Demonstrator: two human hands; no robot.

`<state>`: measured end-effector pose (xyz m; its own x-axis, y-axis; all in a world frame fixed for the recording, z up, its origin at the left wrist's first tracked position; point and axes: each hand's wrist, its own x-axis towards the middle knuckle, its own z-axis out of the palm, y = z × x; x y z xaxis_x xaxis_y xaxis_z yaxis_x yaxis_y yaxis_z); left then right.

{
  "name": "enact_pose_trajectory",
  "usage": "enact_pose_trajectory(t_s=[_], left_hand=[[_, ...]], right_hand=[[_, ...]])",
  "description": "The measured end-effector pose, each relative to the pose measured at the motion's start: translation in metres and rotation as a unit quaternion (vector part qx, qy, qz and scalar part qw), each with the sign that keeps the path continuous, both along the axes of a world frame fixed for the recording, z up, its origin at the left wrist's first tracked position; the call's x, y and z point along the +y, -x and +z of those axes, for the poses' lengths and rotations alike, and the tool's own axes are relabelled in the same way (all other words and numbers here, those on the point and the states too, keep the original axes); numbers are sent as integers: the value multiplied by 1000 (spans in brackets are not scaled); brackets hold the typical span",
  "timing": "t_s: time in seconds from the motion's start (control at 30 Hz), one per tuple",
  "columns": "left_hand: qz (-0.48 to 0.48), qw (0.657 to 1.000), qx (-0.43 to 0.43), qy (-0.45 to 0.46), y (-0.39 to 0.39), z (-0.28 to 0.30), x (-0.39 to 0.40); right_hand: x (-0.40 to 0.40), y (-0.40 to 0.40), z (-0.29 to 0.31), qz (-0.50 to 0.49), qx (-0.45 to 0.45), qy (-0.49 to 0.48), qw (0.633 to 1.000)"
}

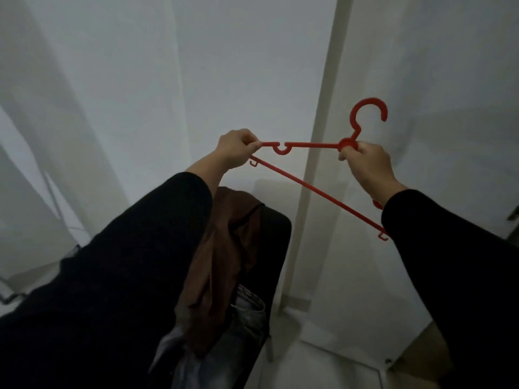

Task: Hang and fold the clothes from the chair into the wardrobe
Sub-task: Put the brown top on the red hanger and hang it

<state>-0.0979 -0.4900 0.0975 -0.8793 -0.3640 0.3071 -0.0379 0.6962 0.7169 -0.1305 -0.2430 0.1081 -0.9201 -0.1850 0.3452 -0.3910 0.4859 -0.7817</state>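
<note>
Holding a red hanger (309,144) up before pale walls, left hand (236,150) pinching one arm tip, right hand (365,167) gripping its neck
Below, a dark chair (276,248) carries brown clothing (222,262) and jeans (247,313); a white wardrobe panel (421,80) stands right

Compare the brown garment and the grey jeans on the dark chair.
The brown garment is draped over the dark chair, hanging from the top of its back; the grey jeans lie lower, partly under it. The brown garment is plain and smooth, while the grey jeans show a stitched waistband. Both are still on the chair, touched by neither hand.
</note>
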Motion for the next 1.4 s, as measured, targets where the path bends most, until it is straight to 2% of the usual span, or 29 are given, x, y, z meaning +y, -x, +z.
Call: enact_pose_trajectory(t_s=[0.1,0.2,0.33,0.53,0.67,0.77,0.83,0.93,1.03,1.17,1.3,1.4], left_hand=[[72,997,-16,-40,7,-24,-35],[104,988,-94,-65,20,-54,-68],[85,971,-224,-18,47,-96,-94],[53,949,-309,18,101,-158,-92],[79,944,-314,-65,123,-181,-84],[83,939,-320,-93,132,-187,-87],[77,945,-310,-68,135,-188,-92],[70,947,-311,43,134,-184,-99],[32,958,-282,42,133,-175,-101],[62,974,-219,-7,119,-143,-100],[122,978,-154,-74,98,-82,-103],[131,978,-122,-105,77,-32,-106]], right_hand=[[-32,15,-11,-14,-10,15,1000],[-62,36,-24,-34,-29,25,999],[-94,63,-43,-56,-61,26,996],[-120,94,-74,-84,-90,15,992],[-126,106,-83,-99,-92,10,991],[-130,111,-86,-107,-98,11,989],[-132,112,-87,-112,-106,13,988],[-133,110,-89,-114,-115,17,987],[-133,106,-87,-115,-111,7,987],[-125,96,-77,-107,-97,21,989],[-111,80,-61,-95,-79,37,992],[-99,66,-46,-89,-70,60,992]])
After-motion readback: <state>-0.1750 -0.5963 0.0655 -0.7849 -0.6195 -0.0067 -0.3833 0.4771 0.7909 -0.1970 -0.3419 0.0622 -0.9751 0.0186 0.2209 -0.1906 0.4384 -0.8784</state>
